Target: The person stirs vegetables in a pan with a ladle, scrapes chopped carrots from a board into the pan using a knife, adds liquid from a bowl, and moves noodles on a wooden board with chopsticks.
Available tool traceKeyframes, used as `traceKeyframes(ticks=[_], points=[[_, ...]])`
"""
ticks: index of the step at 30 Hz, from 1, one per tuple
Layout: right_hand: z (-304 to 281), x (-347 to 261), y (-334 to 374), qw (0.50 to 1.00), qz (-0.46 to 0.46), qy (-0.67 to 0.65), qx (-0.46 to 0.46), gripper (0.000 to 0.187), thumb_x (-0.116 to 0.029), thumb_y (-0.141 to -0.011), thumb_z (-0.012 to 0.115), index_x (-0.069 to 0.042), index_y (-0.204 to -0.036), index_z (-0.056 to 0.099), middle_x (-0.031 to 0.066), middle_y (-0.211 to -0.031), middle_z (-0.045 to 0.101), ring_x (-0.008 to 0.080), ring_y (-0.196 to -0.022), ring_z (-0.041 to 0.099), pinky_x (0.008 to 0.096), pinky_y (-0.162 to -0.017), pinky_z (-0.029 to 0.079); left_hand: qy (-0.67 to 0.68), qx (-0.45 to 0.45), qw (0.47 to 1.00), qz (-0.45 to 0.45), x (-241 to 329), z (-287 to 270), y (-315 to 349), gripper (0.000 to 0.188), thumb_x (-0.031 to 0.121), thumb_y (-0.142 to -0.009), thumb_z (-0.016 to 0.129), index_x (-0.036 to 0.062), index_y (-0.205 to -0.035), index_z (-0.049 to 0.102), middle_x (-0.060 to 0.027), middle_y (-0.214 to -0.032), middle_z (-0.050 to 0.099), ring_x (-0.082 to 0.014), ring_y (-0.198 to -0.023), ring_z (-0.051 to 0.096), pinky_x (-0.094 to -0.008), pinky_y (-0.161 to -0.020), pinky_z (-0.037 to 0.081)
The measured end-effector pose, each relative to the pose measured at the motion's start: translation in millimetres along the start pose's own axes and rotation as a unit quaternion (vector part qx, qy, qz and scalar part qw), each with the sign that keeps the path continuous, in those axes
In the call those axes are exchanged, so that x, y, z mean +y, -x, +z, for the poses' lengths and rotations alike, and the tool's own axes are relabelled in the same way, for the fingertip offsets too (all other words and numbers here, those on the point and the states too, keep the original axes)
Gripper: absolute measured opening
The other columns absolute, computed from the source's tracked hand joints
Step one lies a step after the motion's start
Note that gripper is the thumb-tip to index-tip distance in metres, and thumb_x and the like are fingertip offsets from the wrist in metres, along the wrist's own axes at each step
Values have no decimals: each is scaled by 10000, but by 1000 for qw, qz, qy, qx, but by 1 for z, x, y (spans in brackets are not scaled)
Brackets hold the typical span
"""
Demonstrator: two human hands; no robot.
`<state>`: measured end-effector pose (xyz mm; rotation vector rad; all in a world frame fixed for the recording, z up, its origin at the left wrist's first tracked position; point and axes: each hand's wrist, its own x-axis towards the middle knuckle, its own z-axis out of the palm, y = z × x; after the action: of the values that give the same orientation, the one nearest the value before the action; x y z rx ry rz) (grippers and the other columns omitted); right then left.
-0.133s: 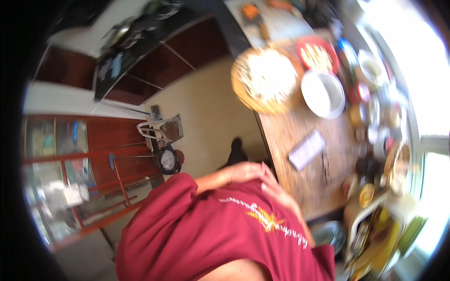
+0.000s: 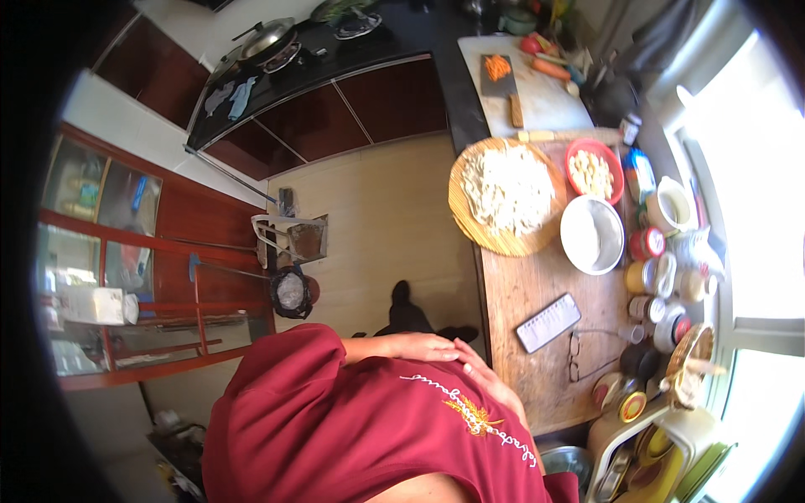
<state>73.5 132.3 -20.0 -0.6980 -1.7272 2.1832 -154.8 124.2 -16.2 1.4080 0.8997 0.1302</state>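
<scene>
My left hand (image 2: 422, 346) lies flat against the front of my dark red shirt (image 2: 360, 411), its fingers stretched out and holding nothing. My right hand (image 2: 481, 369) comes from the other side, and its extended fingers meet or overlap the left fingertips. Beside them is the edge of the wooden table (image 2: 537, 394). The nearest thing on it is a phone (image 2: 548, 323) with a pale lit screen. A pair of dark-framed glasses (image 2: 574, 356) lies just right of the phone.
Farther along are a round woven tray (image 2: 459, 201) of pale strips, a red bowl (image 2: 618, 176) of cut pieces and a white bowl (image 2: 594, 236). A cleaver (image 2: 501, 84) bearing orange shreds lies on a white board (image 2: 537, 109). Several jars (image 2: 644, 277) line the window side.
The view has swung, so the table and its things appear lower and mostly farther right, and the blur has lessened. My hands stay together at my front.
</scene>
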Motion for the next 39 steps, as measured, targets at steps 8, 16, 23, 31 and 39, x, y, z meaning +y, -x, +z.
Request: traceKeyframes(ticks=[8,16,23,31,39], points=[[58,-17,-56,997,55,14,-55,430,-285,-943,373,-40,-1295,408,118,-1412,267,245,-1321,214,358,-1072,160,19,20,1000,-10,-53,-11,77,572,449,-919,384,25,-1303,387,-185,-1350,363,-291,-1280,298,-358,-1060,223],[111,-49,-164,982,43,143,-115,489,-371,-955,275,-96,-1354,341,129,-1419,265,261,-1327,204,367,-1084,124,92,114,985,91,-135,-65,183,527,356,-952,345,18,-1354,299,-111,-1426,265,-239,-1341,181,-319,-1087,150],[140,-80,-257,971,65,158,-168,465,-347,-950,346,-80,-1330,372,144,-1401,295,262,-1311,241,367,-1077,166,167,220,955,103,-234,-69,276,479,302,-964,323,55,-1372,277,-61,-1441,245,-199,-1346,162,-313,-1087,149],[126,-109,-351,931,313,-160,-94,370,-398,-895,478,-50,-821,579,22,-623,559,81,-429,465,202,-398,387,317,283,905,-12,-230,-117,318,480,321,-957,336,63,-1360,302,-65,-1427,273,-203,-1333,196,-314,-1080,168],[126,-87,-487,943,40,314,-100,410,-427,-879,455,-58,-1001,586,127,-926,616,321,-873,572,383,-763,450,346,287,892,-44,-213,-233,300,482,341,-950,348,70,-1348,327,-69,-1414,300,-207,-1320,230,-316,-1074,188]])
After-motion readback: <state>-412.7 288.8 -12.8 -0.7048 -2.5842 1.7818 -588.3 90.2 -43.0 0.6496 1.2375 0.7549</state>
